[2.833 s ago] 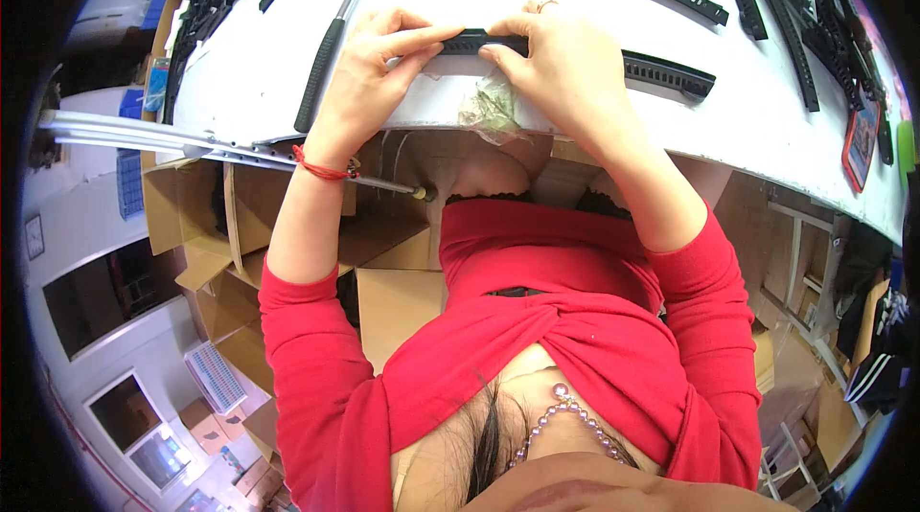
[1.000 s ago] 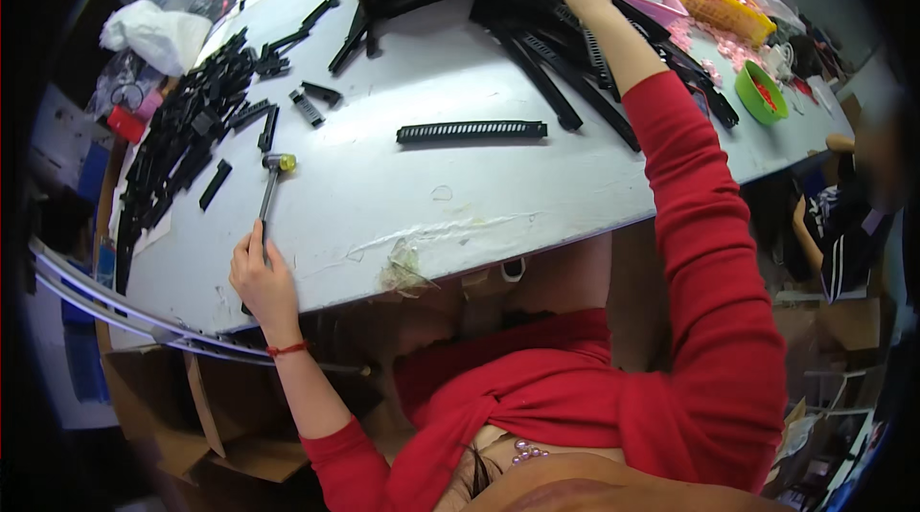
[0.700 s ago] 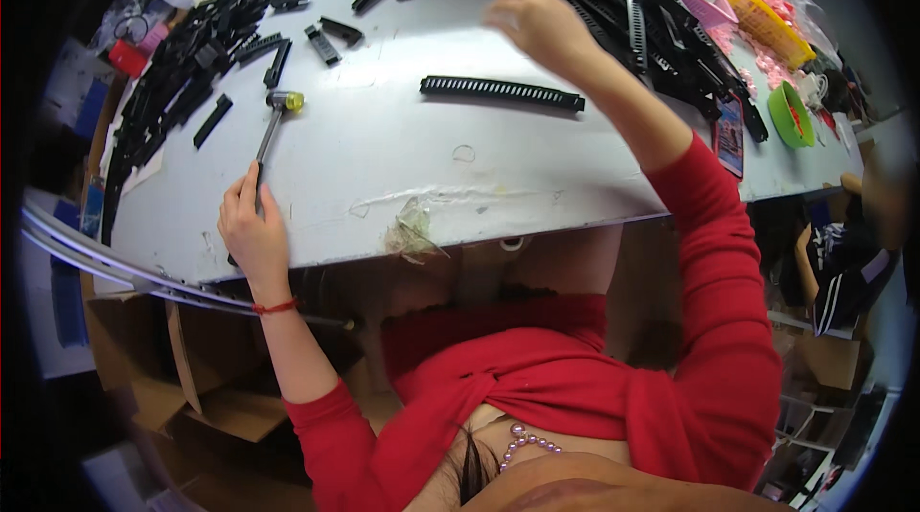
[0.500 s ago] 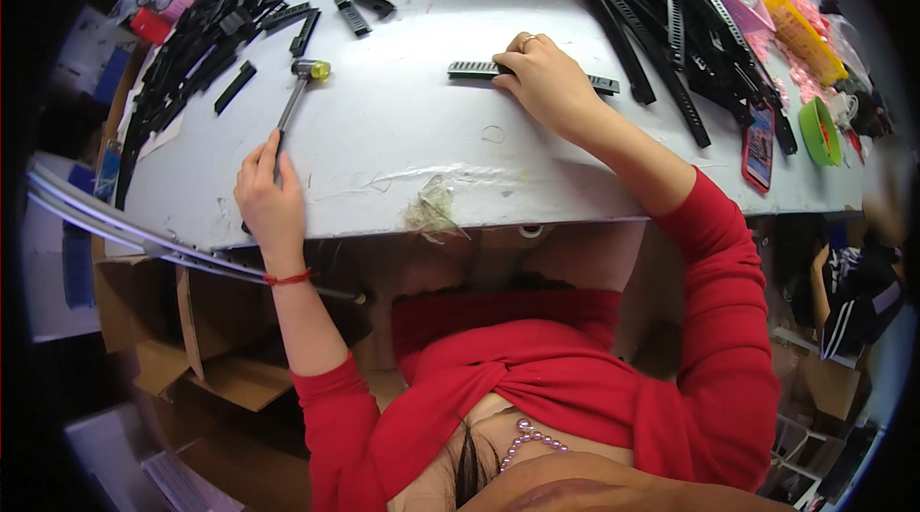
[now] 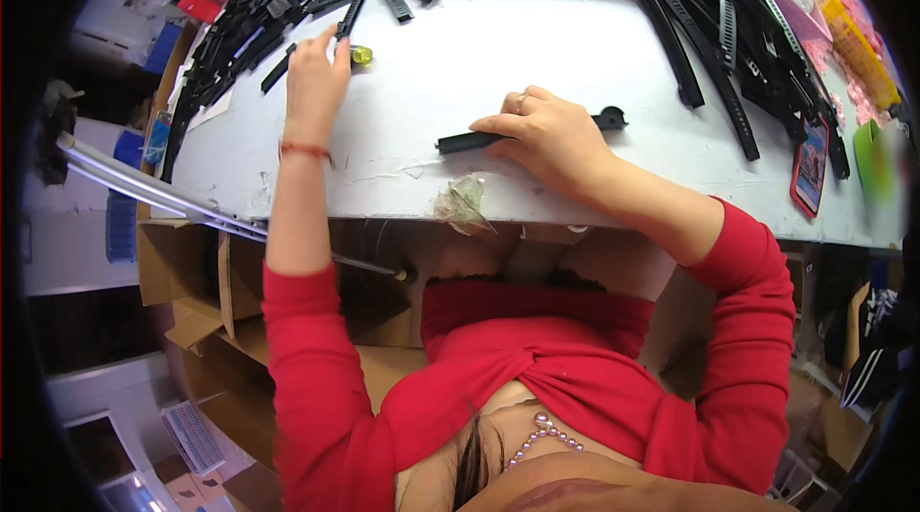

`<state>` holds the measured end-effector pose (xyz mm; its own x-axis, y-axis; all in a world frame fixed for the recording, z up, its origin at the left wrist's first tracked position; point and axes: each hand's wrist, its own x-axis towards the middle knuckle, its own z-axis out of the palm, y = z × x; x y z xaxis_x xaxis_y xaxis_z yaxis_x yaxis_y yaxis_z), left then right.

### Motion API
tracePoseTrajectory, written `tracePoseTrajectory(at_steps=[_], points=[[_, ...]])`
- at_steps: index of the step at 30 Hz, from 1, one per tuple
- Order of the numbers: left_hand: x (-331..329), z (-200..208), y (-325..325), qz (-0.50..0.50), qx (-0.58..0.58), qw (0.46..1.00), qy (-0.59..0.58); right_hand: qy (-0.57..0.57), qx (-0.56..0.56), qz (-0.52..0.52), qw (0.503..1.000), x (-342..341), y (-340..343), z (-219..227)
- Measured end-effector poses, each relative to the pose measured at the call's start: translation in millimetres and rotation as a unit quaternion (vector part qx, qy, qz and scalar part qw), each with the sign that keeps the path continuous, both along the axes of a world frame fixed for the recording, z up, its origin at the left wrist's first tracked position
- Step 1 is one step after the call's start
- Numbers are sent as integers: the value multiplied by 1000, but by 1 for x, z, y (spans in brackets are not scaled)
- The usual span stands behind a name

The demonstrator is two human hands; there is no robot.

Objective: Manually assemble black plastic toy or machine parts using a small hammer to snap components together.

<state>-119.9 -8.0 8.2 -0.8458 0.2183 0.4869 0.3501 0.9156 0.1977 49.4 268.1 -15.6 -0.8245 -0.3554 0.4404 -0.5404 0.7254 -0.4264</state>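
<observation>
Right fingers [image 5: 494, 124] clasp a black strip [image 5: 463, 143] — midway (ends showing).

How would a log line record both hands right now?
left hand: near hammer and short black piece, grip unclear | right hand: gripping black strip over white table

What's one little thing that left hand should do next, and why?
Probably pinch the short black piece lying just past its fingertips. The left hand is stretched out close to that piece, while the right hand grips a longer black strip, so the left seems better placed to fetch it. That's only my guess.
</observation>
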Motion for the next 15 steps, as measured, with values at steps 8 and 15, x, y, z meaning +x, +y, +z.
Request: tracePoseTrajectory(at_steps=[8, 15], points=[[-119, -10, -32, 54, -88, 990, -95, 101, 79, 12, 992, -5, -14, -10], [-3, 29, 8, -89, 123, 988, 8, 129, 33, 54, 990, -4, -9, -13]])
